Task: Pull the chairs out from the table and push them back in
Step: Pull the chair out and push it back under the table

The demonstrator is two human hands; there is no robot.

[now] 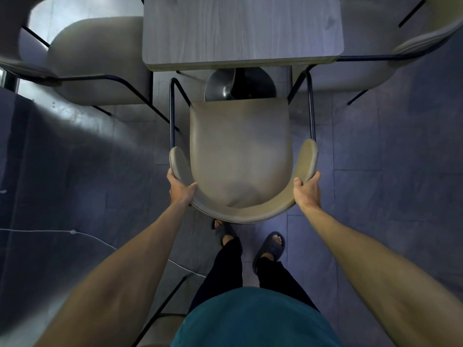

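Note:
A beige padded chair (240,151) with a curved backrest and dark metal legs stands in front of me, its seat clear of the grey wooden table (241,28). My left hand (181,187) grips the left end of the backrest, thumb on the inner side. On the right end of the backrest, my right hand (307,190) holds it the same way. The front edge of the seat sits just short of the table's near edge.
A second beige chair (97,61) stands at the table's left side and a third (413,46) at its right. The table's dark round base (240,83) shows under the tabletop. A white cable (72,232) runs across the dark tiled floor at left. My feet in sandals stand just behind the chair.

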